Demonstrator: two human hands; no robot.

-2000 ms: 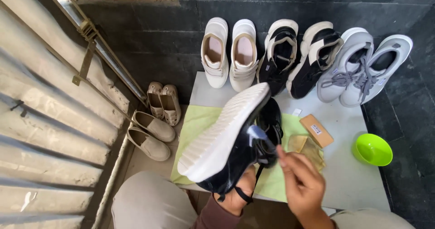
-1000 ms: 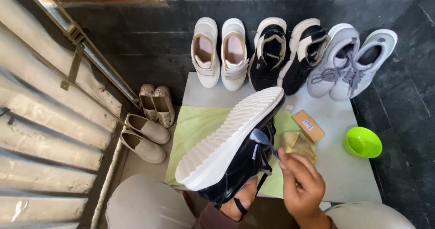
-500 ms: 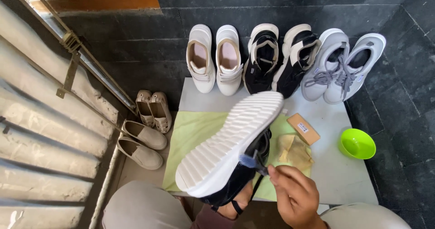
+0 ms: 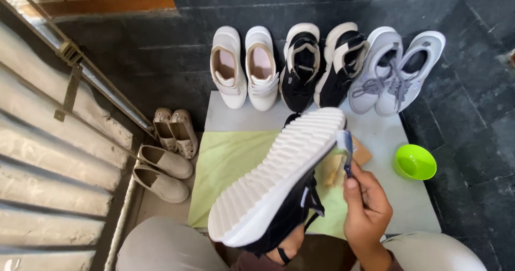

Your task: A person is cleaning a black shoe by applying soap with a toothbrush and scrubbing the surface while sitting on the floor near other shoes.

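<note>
- Black shoe with white ribbed sole is biggest thing in view, held sole-up over the green cloth at the person's lap; toe end now points up toward the row of shoes.
- Compared with two seconds ago the shoe sits higher and further right in view, its toe tip nearly over the near edge of the black-and-white pair; the camera has also tipped, so the whole row reads lower in the picture.
- Low white table carries the cloth, same layout as before; nothing on it has been moved.
- Row at the back wall: white pair, black-and-white pair, grey laced pair; untouched across the frames.
- Beige pairs on the floor at left beside the metal shutter; unchanged.
- Left hand under the shoe, mostly hidden; seems tucked inside it as a support, grip cannot be told.
- Right hand has come up from the heel side to the toe end; fingers pinched together on a small brush, whose head now touches the sole's edge near the toe.
- Judgement: scrubbing has shifted from the upper to the sole rim; cleaning of this shoe looks mid-way.
- Green bowl at right of table, well apart from the hand.
- Tan block, partly hidden behind the brush.
</note>
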